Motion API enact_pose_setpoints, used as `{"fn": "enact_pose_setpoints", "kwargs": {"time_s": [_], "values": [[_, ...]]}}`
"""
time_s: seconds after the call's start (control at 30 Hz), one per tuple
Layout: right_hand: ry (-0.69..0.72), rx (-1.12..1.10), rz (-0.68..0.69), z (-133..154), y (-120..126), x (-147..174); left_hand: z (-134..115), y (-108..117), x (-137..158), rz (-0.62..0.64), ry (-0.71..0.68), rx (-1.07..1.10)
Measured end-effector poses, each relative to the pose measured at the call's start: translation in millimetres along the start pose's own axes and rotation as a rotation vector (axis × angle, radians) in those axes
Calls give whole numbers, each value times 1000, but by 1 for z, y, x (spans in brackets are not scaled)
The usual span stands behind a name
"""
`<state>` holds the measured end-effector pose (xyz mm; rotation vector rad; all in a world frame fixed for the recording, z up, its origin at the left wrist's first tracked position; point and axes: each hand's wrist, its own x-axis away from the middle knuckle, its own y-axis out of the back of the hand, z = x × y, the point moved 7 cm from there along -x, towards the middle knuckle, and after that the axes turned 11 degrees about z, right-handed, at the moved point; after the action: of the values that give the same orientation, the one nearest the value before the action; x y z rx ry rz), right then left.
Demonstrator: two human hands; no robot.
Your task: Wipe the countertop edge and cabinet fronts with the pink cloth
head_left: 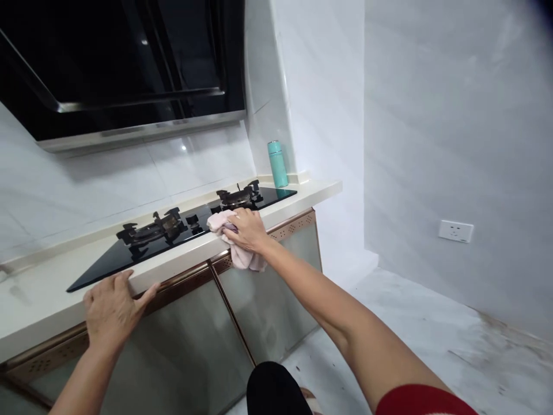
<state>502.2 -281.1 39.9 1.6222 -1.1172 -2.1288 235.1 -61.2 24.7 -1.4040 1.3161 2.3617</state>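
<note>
A pale pink cloth [244, 257] is bunched under my right hand [249, 229], whose fingers are closed around it at the front edge of the gas stove. Part of the cloth hangs down over the counter's edge. The black glass gas stove [181, 235] lies in the white countertop [194, 249], with two burners and dark knobs between them. My left hand [113, 305] rests on the counter's front edge, left of the cloth. Its thumb is stretched out apart from the fingers, and it holds nothing.
A teal bottle [277, 164] stands upright at the counter's back right. The black range hood [129, 57] overhangs the stove. Cabinet doors [185, 340] with brown metal trim sit below the counter. A wall socket [456, 231] is at right, above the stained floor [410, 334].
</note>
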Motion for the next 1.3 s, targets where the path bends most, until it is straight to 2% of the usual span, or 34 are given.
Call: {"fn": "enact_pose_setpoints", "kwargs": {"time_s": [0.13, 0.27, 0.33, 0.43, 0.53, 0.63, 0.7, 0.77, 0.87, 0.93, 1.03, 1.13, 1.23, 1.3], "values": [[61, 62, -83, -38, 0, 9, -5, 5, 5, 17, -68, -9], [30, 120, -157, -87, 0, 20, -3, 4, 7, 5, -67, 0], [-23, 136, -185, -115, 0, 28, -2, 1, 7, -10, -62, 19], [-176, 125, -231, -156, 2, 41, -1, -4, 7, -15, -40, 54], [-311, 93, -276, -172, 3, 49, -3, -7, 6, 13, 0, 44], [-421, 71, -331, -153, 4, 46, -6, -10, 4, 75, 31, 38], [-459, 41, -326, -121, 2, 39, -8, -11, 2, 109, 43, 35], [-391, 20, -256, -75, -3, 28, -8, -10, 2, 118, 50, 14], [-186, 18, -157, -4, -12, 17, -9, -5, 4, 96, 37, -19], [-85, 19, -135, 23, -13, 16, -9, -1, 7, 74, 9, -18], [42, 29, -75, 25, -12, 16, -10, 4, 11, 52, -32, 11], [89, 54, -1, -1, -10, 13, -10, 5, 13, 51, -34, 43], [-27, 69, 9, -25, -8, 10, -12, 4, 14, 71, 5, 49], [-124, 64, -39, -28, -8, 8, -13, 1, 13, 98, 38, 59]]}}
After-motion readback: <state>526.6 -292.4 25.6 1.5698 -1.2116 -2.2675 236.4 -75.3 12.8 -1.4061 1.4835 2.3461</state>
